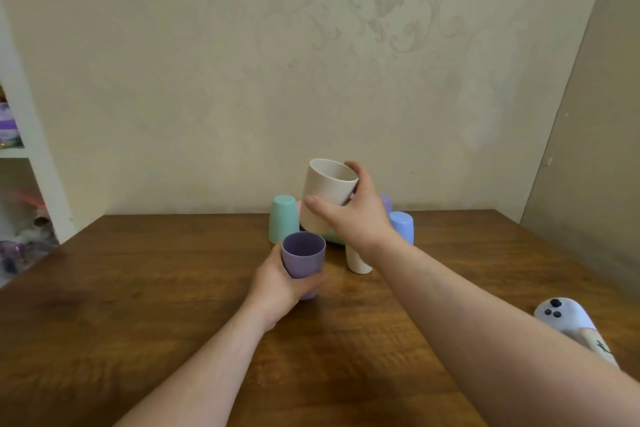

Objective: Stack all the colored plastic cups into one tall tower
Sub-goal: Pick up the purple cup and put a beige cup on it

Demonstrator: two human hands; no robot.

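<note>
- Left hand [282, 279] wraps the purple cup [303, 257], mouth up, mid-surface.
- Right hand [353, 210] pinches the tilted cream cup [328, 192] above the far-edge cluster; a loose grip could topple the mint cup [284, 224].

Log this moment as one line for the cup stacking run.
left hand: holds purple cup upright | right hand: holds cream cup raised, mouth up | tower: not started

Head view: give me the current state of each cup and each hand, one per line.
Purple cup: upright, mouth up, held by left hand.
Cream cup: lifted, mouth up, tilted, held by right hand.
Mint cup: upside down on table.
Blue cup: upside down.
White cup: on table, partly hidden by the right arm.
</note>
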